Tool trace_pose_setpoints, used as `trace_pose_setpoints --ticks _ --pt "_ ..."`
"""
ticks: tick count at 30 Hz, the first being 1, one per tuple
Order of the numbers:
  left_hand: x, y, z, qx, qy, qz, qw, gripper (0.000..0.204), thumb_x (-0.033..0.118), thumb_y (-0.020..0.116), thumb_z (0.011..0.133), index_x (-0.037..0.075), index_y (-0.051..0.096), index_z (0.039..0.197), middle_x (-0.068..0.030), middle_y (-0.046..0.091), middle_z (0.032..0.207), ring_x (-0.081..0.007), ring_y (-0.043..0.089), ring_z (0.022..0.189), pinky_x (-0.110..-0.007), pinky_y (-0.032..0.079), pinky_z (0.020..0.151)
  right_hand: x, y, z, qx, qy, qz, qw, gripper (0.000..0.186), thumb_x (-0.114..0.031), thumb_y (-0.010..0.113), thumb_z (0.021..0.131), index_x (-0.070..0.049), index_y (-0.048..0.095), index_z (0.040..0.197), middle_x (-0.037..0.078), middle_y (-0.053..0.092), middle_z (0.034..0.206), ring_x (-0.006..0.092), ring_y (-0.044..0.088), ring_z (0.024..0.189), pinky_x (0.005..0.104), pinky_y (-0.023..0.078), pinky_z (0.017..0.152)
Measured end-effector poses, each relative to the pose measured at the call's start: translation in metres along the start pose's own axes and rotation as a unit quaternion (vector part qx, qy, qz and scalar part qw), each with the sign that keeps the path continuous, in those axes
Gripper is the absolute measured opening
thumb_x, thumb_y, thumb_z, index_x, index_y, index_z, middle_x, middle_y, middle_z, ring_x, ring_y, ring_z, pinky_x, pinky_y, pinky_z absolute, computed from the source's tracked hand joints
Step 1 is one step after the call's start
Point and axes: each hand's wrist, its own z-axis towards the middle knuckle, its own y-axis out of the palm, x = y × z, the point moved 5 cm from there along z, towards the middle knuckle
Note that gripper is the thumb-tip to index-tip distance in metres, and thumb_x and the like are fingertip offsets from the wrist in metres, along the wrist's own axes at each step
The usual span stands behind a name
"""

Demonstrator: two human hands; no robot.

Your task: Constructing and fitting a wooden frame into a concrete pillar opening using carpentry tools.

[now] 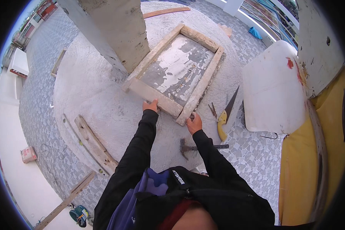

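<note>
A rectangular frame of rough wooden strips (203, 78) lies on the round, pale textured concrete slab (80, 88) around a grey board with flaking white paint (176, 65). My left hand (150, 105) grips the near strip (161, 97) from below at its left part. My right hand (194, 122) holds the near end of the right-hand strip at the frame's corner. To the right of it lie a hand saw with a yellow handle (222, 126) and some loose nails (212, 111). A hammer (186, 149) lies below, partly hidden by my right arm.
A concrete post (107, 30) stands behind the frame's left. A spirit level (80, 140) and a weathered plank (94, 140) lie at left. A white plastic container (270, 88), yellow sheeting (299, 161) and a concrete column (318, 46) are at right. A green coiled tool (78, 214) sits lower left.
</note>
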Motion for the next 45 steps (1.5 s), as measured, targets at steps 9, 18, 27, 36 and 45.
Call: trace_pose_setpoints --ticks 9,18,27,36,45 --pt "0.041 0.026 -0.023 0.058 0.343 0.386 0.854 0.084 0.019 0.078 0.070 0.016 0.038 0.143 -0.0190 0.037 0.136 -0.0397 0.038 0.125 -0.046 0.034 0.106 0.009 -0.032 0.023 -0.083 -0.010 -0.029 0.996 0.053 -0.019 0.067 0.078 0.002 0.054 0.125 0.018 0.064 0.099 0.0277 0.065 0.085 0.0358 0.052 0.077" --pt "0.014 0.079 -0.061 -0.227 0.465 0.687 0.510 0.078 0.009 0.075 0.074 0.035 0.044 0.141 -0.0042 0.034 0.149 -0.0335 0.022 0.143 -0.066 0.019 0.110 0.048 -0.092 -0.117 -0.176 0.033 -0.297 0.938 0.050 -0.019 0.078 0.069 -0.010 0.062 0.115 0.012 0.056 0.108 0.0308 0.054 0.107 0.0466 0.042 0.090" --pt "0.026 0.121 -0.069 -0.246 0.342 0.769 0.481 0.063 0.013 0.066 0.080 0.035 0.047 0.136 -0.0029 0.042 0.141 -0.0289 0.032 0.139 -0.069 0.021 0.107 0.061 -0.100 -0.137 -0.041 -0.068 -0.257 0.963 0.038 -0.014 0.081 0.063 -0.011 0.066 0.098 0.010 0.055 0.101 0.0315 0.052 0.105 0.0430 0.039 0.093" --pt "-0.047 0.224 -0.147 -0.389 0.512 0.599 0.476 0.015 0.015 0.068 0.080 0.017 0.074 0.094 -0.0076 0.064 0.085 -0.0305 0.064 0.086 -0.039 0.051 0.077 0.062 -0.100 -0.146 -0.018 -0.092 -0.193 0.977 0.039 -0.015 0.081 0.062 -0.011 0.066 0.097 0.008 0.053 0.099 0.0295 0.051 0.103 0.0424 0.037 0.094" --pt "-0.113 0.288 -0.122 -0.401 0.483 0.696 0.349 0.017 0.015 0.067 0.082 0.023 0.073 0.096 -0.0004 0.058 0.103 -0.0216 0.054 0.110 -0.039 0.037 0.099 0.069 -0.108 -0.142 -0.017 -0.112 -0.153 0.982 0.035 -0.014 0.079 0.063 -0.009 0.067 0.096 0.008 0.055 0.098 0.0279 0.052 0.103 0.0413 0.036 0.096"
